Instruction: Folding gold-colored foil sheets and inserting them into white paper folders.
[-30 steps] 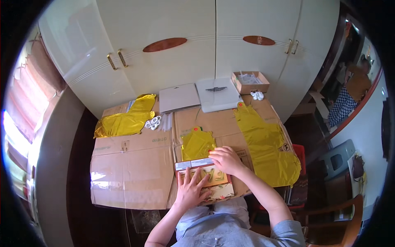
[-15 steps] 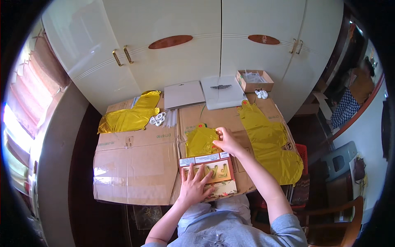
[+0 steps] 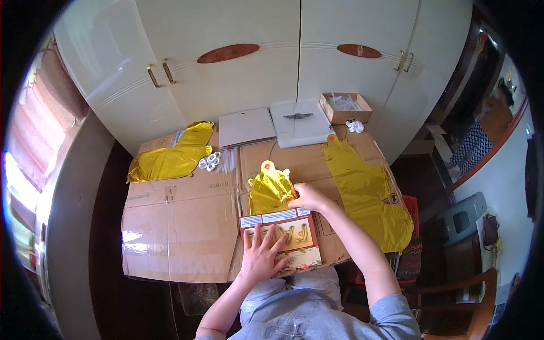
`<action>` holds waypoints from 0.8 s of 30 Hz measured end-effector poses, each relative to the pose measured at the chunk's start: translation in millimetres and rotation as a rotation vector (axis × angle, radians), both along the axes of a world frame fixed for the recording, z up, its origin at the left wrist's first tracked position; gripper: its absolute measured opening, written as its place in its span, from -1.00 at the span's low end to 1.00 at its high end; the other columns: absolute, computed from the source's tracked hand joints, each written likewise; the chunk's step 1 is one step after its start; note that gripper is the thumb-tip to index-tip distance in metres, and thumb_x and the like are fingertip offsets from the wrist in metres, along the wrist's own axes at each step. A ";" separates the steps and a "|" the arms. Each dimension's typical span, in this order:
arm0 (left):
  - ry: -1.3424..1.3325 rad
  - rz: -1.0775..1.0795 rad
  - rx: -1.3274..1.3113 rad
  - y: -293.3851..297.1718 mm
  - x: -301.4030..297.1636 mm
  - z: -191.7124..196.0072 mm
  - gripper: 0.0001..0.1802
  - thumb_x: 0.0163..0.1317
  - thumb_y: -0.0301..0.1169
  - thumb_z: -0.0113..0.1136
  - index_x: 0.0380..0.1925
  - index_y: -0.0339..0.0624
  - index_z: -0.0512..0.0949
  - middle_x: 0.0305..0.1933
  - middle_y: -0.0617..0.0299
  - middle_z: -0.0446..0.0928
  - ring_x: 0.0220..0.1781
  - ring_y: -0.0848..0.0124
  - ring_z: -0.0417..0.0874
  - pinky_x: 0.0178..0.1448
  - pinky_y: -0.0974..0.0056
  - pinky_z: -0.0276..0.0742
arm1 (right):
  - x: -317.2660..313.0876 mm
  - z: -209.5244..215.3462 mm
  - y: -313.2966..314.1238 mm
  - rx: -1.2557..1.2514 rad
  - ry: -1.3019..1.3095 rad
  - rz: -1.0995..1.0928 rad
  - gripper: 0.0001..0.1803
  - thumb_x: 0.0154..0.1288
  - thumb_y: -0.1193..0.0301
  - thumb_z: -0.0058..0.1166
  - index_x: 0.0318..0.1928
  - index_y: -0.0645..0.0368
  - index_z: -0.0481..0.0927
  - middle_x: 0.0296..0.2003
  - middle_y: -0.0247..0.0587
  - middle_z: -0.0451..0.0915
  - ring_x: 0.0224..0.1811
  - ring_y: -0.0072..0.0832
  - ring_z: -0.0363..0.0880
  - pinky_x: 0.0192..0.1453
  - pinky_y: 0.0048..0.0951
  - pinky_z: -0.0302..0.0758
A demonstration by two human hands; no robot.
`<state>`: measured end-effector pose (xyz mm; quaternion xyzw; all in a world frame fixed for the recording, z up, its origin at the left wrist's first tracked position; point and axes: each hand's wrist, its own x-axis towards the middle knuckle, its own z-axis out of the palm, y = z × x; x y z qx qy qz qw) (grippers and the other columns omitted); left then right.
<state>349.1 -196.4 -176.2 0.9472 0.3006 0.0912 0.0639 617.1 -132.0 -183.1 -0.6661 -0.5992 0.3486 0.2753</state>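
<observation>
foil balloon point(image 3: 271, 191): light, crinkly, tears easy; right hand point(image 3: 306, 196) pinches its edge, left hand point(image 3: 264, 256) flat, fingers spread on pkg point(image 3: 280, 238).

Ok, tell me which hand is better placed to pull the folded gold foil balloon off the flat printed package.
Right: the right hand already grips the folded gold foil balloon, while the left hand lies flat on the printed package.

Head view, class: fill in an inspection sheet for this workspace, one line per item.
Surface: flattened cardboard over the table.
Job's things: flat package under left hand; folded gold foil above it.
Clutter: foil piles left and right, white rings, two white boards, small box.
Grippers: left hand flat on package; right hand gripping foil.
Cables: nothing seen.
Surroundings: white cupboard doors, chair.
</observation>
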 end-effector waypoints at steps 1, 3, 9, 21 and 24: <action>-0.006 -0.004 0.000 -0.1 0.5 -0.3 -0.30 0.25 0.27 0.00 0.33 0.30 0.38 0.50 0.02 0.16 0.55 -0.24 -0.04 0.46 -0.47 -0.23 | -0.8 1.1 -1.0 -0.014 -0.036 -0.011 -0.59 -0.08 0.33 0.41 -0.24 0.33 0.62 -0.32 0.09 0.69 -0.24 -0.14 0.70 -0.14 -0.21 0.55; -0.017 -0.005 0.010 2.2 1.4 0.4 -0.31 0.25 0.26 0.01 0.33 0.30 0.38 0.49 0.03 0.17 0.54 -0.23 -0.02 0.45 -0.47 -0.21 | -3.0 10.6 -1.6 -0.031 -0.107 -0.026 -0.60 -0.07 0.31 0.40 -0.25 0.33 0.63 -0.30 0.11 0.69 -0.23 -0.11 0.70 -0.13 -0.21 0.56; -0.003 -0.020 0.009 1.7 0.7 0.7 -0.28 0.22 0.27 0.05 0.33 0.31 0.39 0.49 0.04 0.17 0.52 -0.25 0.02 0.46 -0.46 -0.20 | -7.5 12.6 -7.0 -0.022 -0.139 -0.046 -0.60 -0.06 0.26 0.35 -0.27 0.33 0.64 -0.29 0.18 0.67 -0.20 0.00 0.67 -0.10 -0.13 0.57; 0.003 -0.006 0.012 1.4 0.3 -0.1 -0.31 0.25 0.26 0.01 0.34 0.32 0.38 0.49 0.03 0.19 0.53 -0.24 0.01 0.46 -0.46 -0.24 | -19.2 24.5 -7.5 0.007 0.073 0.070 -0.71 0.18 0.38 0.32 -0.11 0.24 0.66 -0.24 -0.17 0.73 -0.23 -0.45 0.67 -0.06 -0.42 0.57; -0.010 -0.008 0.041 1.2 0.0 -1.1 -0.30 0.25 0.26 0.00 0.34 0.31 0.37 0.46 0.03 0.23 0.51 -0.23 0.07 0.46 -0.46 -0.24 | -20.7 24.8 -19.0 0.212 0.079 0.149 -0.82 0.16 0.46 0.29 -0.20 0.19 0.69 -0.18 -0.21 0.73 -0.15 -0.41 0.71 -0.03 -0.42 0.59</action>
